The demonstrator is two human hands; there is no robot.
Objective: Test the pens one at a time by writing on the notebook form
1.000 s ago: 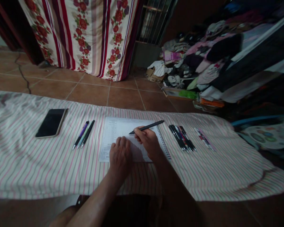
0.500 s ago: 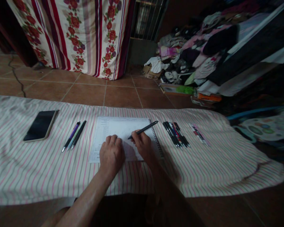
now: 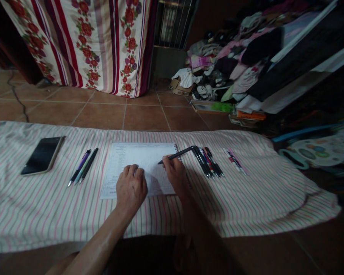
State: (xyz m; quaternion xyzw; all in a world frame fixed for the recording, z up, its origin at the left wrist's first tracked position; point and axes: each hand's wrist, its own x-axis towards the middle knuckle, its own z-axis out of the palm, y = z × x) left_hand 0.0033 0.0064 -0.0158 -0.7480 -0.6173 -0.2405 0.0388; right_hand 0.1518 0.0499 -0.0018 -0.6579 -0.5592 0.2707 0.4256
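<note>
A spiral notebook (image 3: 149, 152) lies open to a page with faint print and a ruled column down its left side. My left hand (image 3: 131, 185) rests on the lower left of the page, fingers loosely bent and slightly apart, holding nothing. Between the fingertips of my right hand (image 3: 174, 172) is a black pen (image 3: 180, 152), slanted with its tip pointing left, over the page. Whether the tip touches the paper, I cannot tell. The pen's rear end reaches past the spiral edge towards a group of several pens (image 3: 209, 162).
A smartphone (image 3: 43, 156) lies at the left on the striped cloth (image 3: 246, 202). Three pens (image 3: 83, 168) are between it and the notebook. More slim pens (image 3: 235, 161) lie farther right. Beyond are a tiled floor (image 3: 103, 112), a flowered curtain (image 3: 103, 46) and piled clothes (image 3: 223, 65).
My right hand has shifted slightly right over the page, and the pen lies at a flatter slant. The left hand stays on the notebook. The whole view has shifted a little.
</note>
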